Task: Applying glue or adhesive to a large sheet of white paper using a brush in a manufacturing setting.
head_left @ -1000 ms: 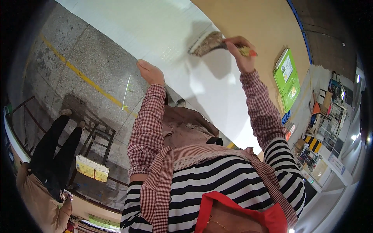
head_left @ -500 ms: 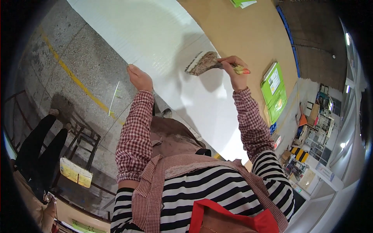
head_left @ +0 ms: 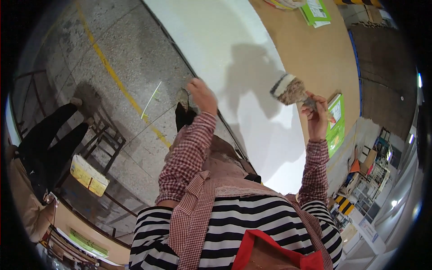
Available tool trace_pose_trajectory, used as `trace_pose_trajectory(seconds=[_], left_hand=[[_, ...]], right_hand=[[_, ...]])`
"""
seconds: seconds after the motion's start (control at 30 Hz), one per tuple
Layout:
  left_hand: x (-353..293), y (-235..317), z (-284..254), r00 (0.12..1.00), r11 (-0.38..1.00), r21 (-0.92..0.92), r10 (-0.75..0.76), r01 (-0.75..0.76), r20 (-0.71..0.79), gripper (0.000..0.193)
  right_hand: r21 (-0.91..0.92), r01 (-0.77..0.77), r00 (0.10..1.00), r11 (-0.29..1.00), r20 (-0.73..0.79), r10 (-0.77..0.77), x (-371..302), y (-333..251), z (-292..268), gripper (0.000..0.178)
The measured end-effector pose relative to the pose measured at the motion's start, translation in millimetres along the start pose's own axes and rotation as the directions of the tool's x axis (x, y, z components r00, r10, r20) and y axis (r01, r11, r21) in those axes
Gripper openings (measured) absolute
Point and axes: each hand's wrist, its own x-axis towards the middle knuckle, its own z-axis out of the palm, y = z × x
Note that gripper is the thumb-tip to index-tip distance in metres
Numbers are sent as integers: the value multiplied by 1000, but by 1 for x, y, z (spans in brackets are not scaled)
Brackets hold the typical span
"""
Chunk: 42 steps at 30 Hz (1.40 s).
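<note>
Right hand (head_left: pixel 316 118) raised, gripping brush (head_left: pixel 290 89) upright.

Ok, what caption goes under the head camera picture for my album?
Right hand lifts a wide paintbrush by a white wall panel; left hand rests at its edge.

Speckled grey floor (head_left: pixel 67 58) with a yellow line (head_left: pixel 118 81), a dark metal stool (head_left: pixel 101 144), shelving (head_left: pixel 375 166) at right.

Red-and-white checked sleeves, black-and-white striped top, red pocket or apron edge, perhaps brownish trousers
</note>
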Motion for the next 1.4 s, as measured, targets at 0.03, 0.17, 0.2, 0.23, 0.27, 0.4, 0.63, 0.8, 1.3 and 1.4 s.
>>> trace_pose_trajectory(seconds=[0.03, 0.17, 0.2, 0.23, 0.27, 0.4, 0.63, 0.8, 1.3, 1.4], left_hand=[[-10, 1, 0, 1000, 1000, 1, 0, 0, -12, 43], [-21, 3, 1, 1000, 998, 59, 18, -19, 10, 36], [-21, 2, 2, 1000, 1000, 21, 20, -20, 21, 34], [-24, 5, 3, 999, 998, 59, 36, -35, -16, 35], [-22, 5, 3, 1000, 998, 58, 26, -25, -18, 35], [-18, -8, -2, 991, 986, 101, 137, -136, -5, 34], [-18, -14, 3, 995, 989, 107, 101, -99, -12, 34], [-20, -10, 2, 998, 988, 143, 66, -63, -15, 35], [-20, -15, 1, 992, 977, 181, 121, -115, -22, 34], [-20, -15, 2, 982, 966, 203, 177, -162, -59, 34]], right_hand=[[29, -51, 999, 998, 7, 51, 12, 0, -9, 22], [197, -84, 995, 977, 73, 71, 36, 5, 9, 29], [294, -56, 995, 954, 101, 28, 38, 4, 23, 31], [305, -19, 994, 952, 109, -15, 40, 3, 39, 22], [297, -25, 994, 954, 109, -8, 45, 5, 50, 22], [-278, 224, 961, 934, 222, -164, 52, 16, 106, 11], [-393, 610, 781, 688, 445, -438, 79, 52, 144, 7], [-545, 572, 807, 613, 508, -301, 32, 65, 90, 10], [-600, 514, 842, 612, 489, -228, -15, 58, 72, 10], [-580, 486, 863, 654, 436, -254, -12, 49, 77, 10]])
